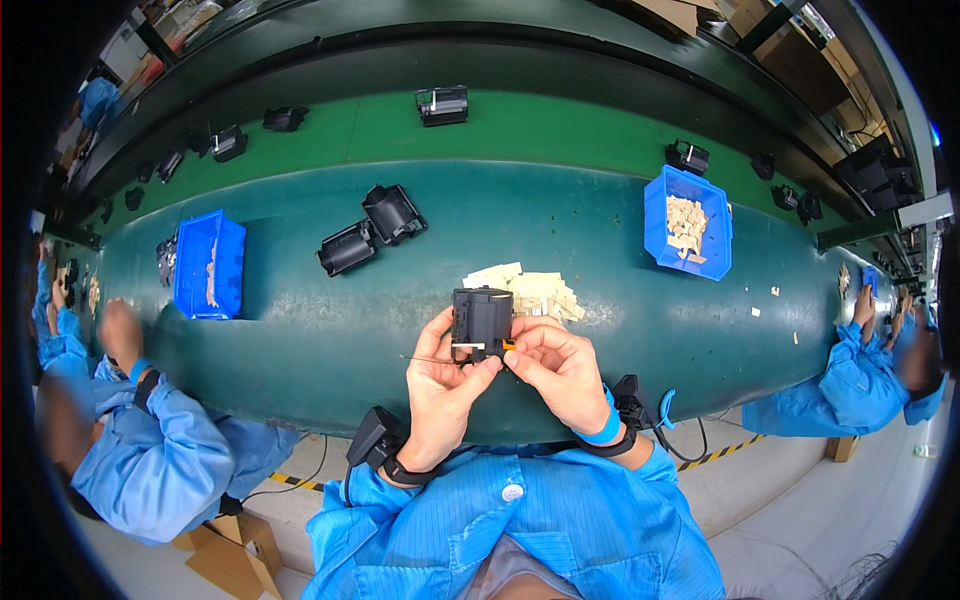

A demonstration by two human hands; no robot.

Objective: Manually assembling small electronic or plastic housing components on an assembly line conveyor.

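Observation:
In front of my chest I hold a black plastic housing (482,318) above the table. My left hand (445,385) is closed round its left side, the thumb at the lower edge. With thumb and forefinger, my right hand (562,375) pinches a small orange piece (509,345) at the housing's lower right corner. A thin dark wire (427,359) sticks out leftward past my left fingers. Just beyond the housing lies a loose pile of pale yellow paper pieces (540,291), partly hidden by it. Two more black housings (393,214) rest farther off on the left.
A blue bin (212,265) stands left and another blue bin (655,222) with pale pieces stands right. Several black housings (442,105) sit on the green strip (560,130) at the back. Co-workers in blue sit at my left (170,450) and right (840,385).

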